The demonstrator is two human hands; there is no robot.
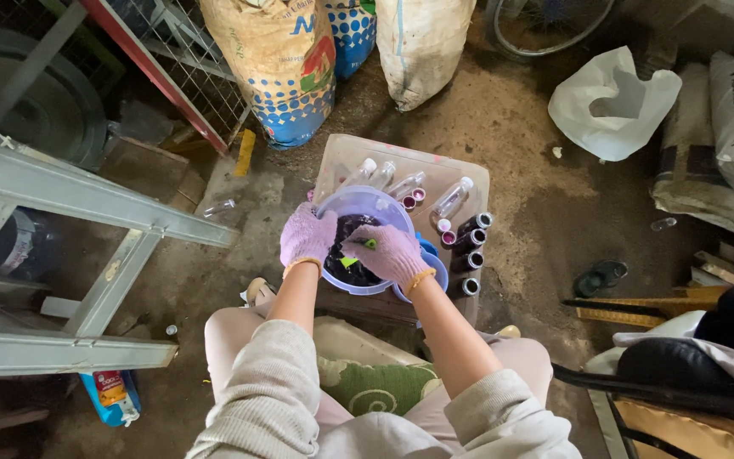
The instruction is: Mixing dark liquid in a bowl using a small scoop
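Observation:
A pale lilac plastic bowl [365, 202] holding a dark purple mass stands on a low board in front of my knees. My left hand [306, 236], in a purple knit glove, grips the bowl's near-left rim. My right hand [391, 252], gloved the same way, reaches over the bowl and pinches a small green piece [370, 245]; a yellow-green bit shows below it. Several small clear bottles [453, 196] lie on the board behind the bowl. Several dark-filled bottles [469, 248] lie in a row to the right.
Big woven sacks [285, 59] stand at the back. A white plastic bag [612, 102] lies at the back right, a grey metal frame [87, 200] at the left. A blue bottle [112, 395] lies near my left knee. A sandal [600, 276] rests on the dirt floor.

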